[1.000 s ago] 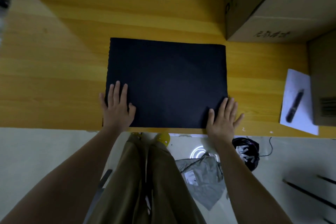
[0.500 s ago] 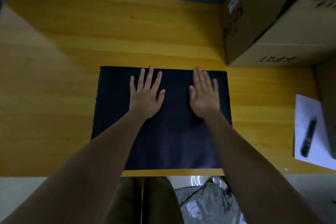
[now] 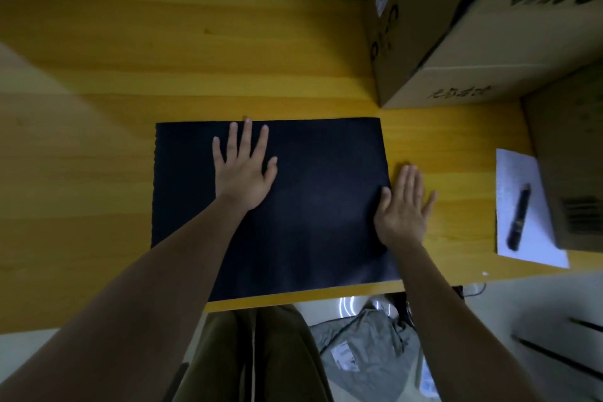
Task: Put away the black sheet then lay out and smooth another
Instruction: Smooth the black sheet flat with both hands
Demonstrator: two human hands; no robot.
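A black rectangular sheet (image 3: 319, 192) lies flat on the yellow wooden table (image 3: 98, 157), its near edge close to the table's front edge. My left hand (image 3: 243, 170) rests palm down on the sheet's upper left-centre area, fingers spread and reaching the far edge. My right hand (image 3: 404, 206) lies flat across the sheet's right edge, thumb on the sheet, fingers on the bare wood. Neither hand grips anything.
Cardboard boxes (image 3: 463, 42) stand at the back right, another box (image 3: 574, 166) at the far right. A white paper (image 3: 522, 212) with a dark pen (image 3: 518, 215) lies to the right. A grey bag (image 3: 368, 352) sits on the floor below the table.
My hands went from the sheet's near corners to its middle top. Since then the right hand has slid out to the right edge, while the left stays near the top.
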